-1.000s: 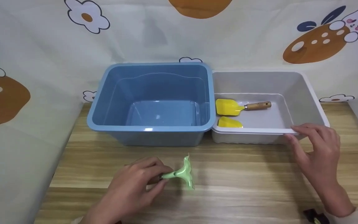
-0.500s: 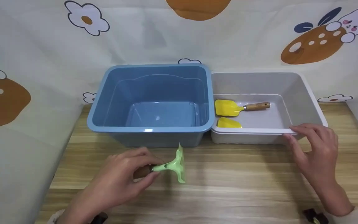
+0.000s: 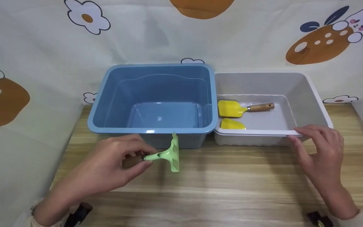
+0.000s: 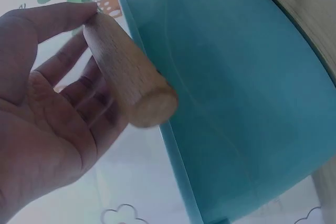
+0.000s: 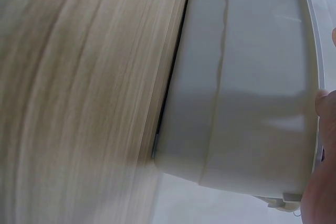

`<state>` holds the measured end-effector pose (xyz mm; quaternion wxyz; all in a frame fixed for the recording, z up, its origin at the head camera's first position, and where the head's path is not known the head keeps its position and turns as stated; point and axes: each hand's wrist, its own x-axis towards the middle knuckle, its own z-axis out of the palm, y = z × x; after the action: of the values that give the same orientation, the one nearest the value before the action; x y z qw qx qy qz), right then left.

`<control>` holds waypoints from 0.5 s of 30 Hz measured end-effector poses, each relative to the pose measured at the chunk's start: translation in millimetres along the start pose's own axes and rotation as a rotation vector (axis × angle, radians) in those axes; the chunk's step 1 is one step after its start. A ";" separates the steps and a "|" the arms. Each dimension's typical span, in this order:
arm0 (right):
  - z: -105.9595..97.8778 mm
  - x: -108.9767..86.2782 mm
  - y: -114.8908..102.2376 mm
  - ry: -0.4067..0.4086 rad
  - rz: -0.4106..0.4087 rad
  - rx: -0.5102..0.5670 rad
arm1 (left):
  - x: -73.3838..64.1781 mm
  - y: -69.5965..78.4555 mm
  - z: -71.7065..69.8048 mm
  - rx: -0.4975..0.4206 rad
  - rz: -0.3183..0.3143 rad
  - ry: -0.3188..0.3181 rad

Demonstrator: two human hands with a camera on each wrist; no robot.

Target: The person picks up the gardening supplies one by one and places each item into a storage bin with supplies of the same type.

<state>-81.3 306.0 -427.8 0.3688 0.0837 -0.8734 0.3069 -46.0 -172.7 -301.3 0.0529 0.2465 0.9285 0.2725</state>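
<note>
My left hand (image 3: pixel 113 164) holds a small rake (image 3: pixel 174 156) by its wooden handle, pinched between thumb and fingers. The rake's light green head points right, in front of the blue bin (image 3: pixel 162 130). In the left wrist view the round handle end (image 4: pixel 154 107) faces the camera, and the green head is partly hidden behind the fingers. My right hand (image 3: pixel 325 153) pinches the near rim of a pale grey bin (image 3: pixel 258 132) at its right front corner. Inside that bin lie a yellow shovel (image 3: pixel 231 108) with a wooden handle and a second yellow tool (image 3: pixel 233 124), its lower part hidden by the wall.
The two bins stand side by side at the back of a wood-grain table (image 3: pixel 232 189). The blue one is taller and holds nothing visible. A patterned cloth (image 3: pixel 150 31) hangs behind and at both sides. The right wrist view shows the grey bin's outer wall (image 5: pixel 247 93).
My left hand has moved up and left with the rake, toward the blue bin's front wall. The right hand has stayed on the grey bin's rim.
</note>
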 end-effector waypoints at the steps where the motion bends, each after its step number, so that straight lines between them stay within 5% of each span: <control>1: -0.1 -0.3 -0.1 0.001 0.001 0.001 | 1.4 -1.2 -2.8 -0.018 -0.001 -0.010; 15: -1.6 0.8 -0.3 0.008 -0.011 0.023 | 19.6 -12.1 -30.4 -0.060 -0.023 -0.032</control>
<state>-80.8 306.7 -426.3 0.3732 0.0916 -0.8678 0.3151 -75.4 -186.6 -281.3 0.0783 0.2384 0.9218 0.2955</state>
